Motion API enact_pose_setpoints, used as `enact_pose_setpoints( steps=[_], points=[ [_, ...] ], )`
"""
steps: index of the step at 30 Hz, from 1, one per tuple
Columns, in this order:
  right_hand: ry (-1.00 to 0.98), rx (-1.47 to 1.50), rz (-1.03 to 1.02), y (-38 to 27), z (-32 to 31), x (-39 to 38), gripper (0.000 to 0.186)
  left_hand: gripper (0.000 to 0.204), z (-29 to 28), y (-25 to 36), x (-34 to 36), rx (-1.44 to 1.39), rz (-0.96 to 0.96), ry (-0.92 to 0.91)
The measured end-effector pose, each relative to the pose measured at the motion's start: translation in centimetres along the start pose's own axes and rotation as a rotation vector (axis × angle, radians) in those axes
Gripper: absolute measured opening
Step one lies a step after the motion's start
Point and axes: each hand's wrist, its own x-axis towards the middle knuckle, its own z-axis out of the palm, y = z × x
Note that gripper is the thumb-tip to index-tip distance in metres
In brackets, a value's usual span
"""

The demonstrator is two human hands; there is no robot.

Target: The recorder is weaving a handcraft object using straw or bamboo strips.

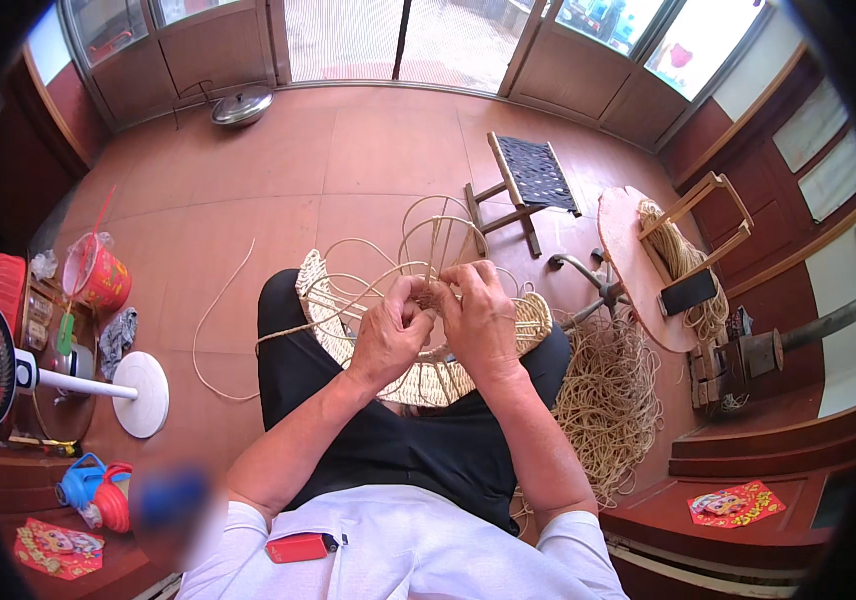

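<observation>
A round woven piece of pale plaited straw cord (428, 387) rests across my thighs, its middle partly hidden by my hands. Thin tan cords stand up from it in wide loops, and one loose cord (198, 345) trails onto the floor at the left. My left hand (388, 338) is closed, its fingertips pinching the cords at the middle of the weave. Right beside it, my right hand (480, 312) has its fingers bent around the same bunch of upright cords. The fingertips of both hands nearly touch, and the exact strands between them are too small to tell.
A heap of tan cord (608, 425) lies right of my legs. Beyond it stand a round table (623, 240) with a cord hank and a phone (688, 292), and a folding stool (536, 178). At the left are a white fan (140, 393) and a red bucket (108, 280).
</observation>
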Motion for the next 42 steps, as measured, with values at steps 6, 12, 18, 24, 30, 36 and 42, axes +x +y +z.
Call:
enact_pose_setpoints(
  steps=[6, 12, 18, 24, 30, 36, 42],
  points=[
    [-0.054, -0.023, 0.140, -0.6, 0.6, 0.5, 0.016, 0.034, 0.1, -0.4, 0.0, 0.039, 0.020, 0.025],
    [0.122, 0.115, 0.119, 0.2, 2.4, -0.9, 0.007, 0.039, -0.2, 0.0, -0.2, 0.137, 0.047, 0.034],
    [-0.155, 1.328, 0.737, 1.2, 0.7, -1.7, 0.007, 0.035, 0.2, 0.4, -0.2, 0.393, 0.335, 0.251],
    [-0.165, 1.192, 0.718, 6.2, -3.8, -3.0, 0.014, 0.031, -0.4, -0.7, 1.2, 0.650, 0.643, 0.273],
    [0.056, 1.072, 0.529, 10.7, -12.2, -1.0, 0.023, 0.037, -0.7, -0.4, 1.4, 0.874, 0.779, 0.228],
    [0.237, 1.294, 0.303, 8.6, -16.4, 2.9, 0.021, 0.036, 0.3, -0.7, 2.4, 0.855, 0.810, 0.219],
    [0.184, 0.775, 0.251, 3.4, -11.6, 4.1, 0.045, 0.018, 0.9, -0.4, 3.2, 0.795, 0.669, 0.267]
  ],
)
